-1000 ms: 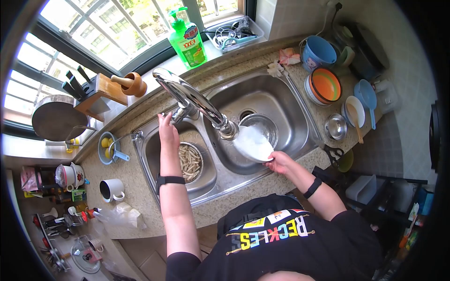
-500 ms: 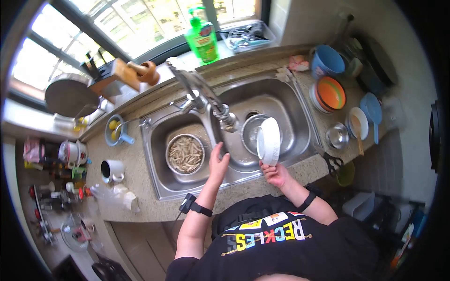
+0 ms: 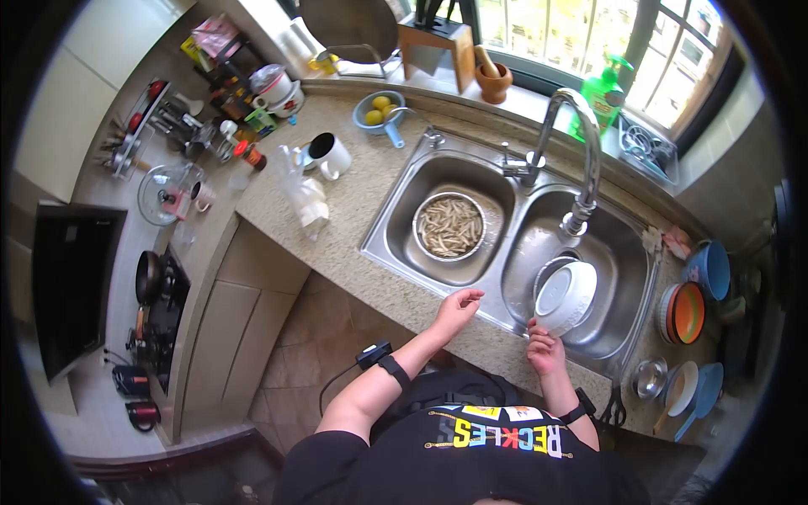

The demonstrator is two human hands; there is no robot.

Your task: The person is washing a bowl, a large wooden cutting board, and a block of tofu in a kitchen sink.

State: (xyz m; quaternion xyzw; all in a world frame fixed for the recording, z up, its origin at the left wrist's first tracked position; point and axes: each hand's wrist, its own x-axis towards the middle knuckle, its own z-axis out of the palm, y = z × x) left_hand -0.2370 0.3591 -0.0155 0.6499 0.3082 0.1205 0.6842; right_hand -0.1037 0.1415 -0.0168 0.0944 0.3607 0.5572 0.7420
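My right hand (image 3: 545,347) grips the rim of a white bowl (image 3: 566,296). The bowl is tilted over the right sink basin (image 3: 619,252), its underside facing up toward me. Beneath it a metal bowl (image 3: 545,271) stands in that basin, mostly covered by the white one. My left hand (image 3: 459,311) hovers by the front edge of the left basin, holding nothing, with its fingers loosely stretched out. In the left basin (image 3: 497,206) sits a round metal bowl (image 3: 417,240) of pale, slender pieces, perhaps small fish. The faucet (image 3: 589,151) arches over the right basin.
Left of the sink are a blue colander (image 3: 360,116) with yellow fruit, a mug (image 3: 332,158) and a plastic bag (image 3: 305,202). Stacked bowls (image 3: 686,311), a steel bowl (image 3: 650,379) and scissors (image 3: 614,410) lie to the right. A green soap bottle (image 3: 599,99) stands on the sill.
The view has swung left, showing more counter and the stove. My right hand still holds the white bowl, now turned with its base more toward me. My left hand has drawn back from the sink divider.
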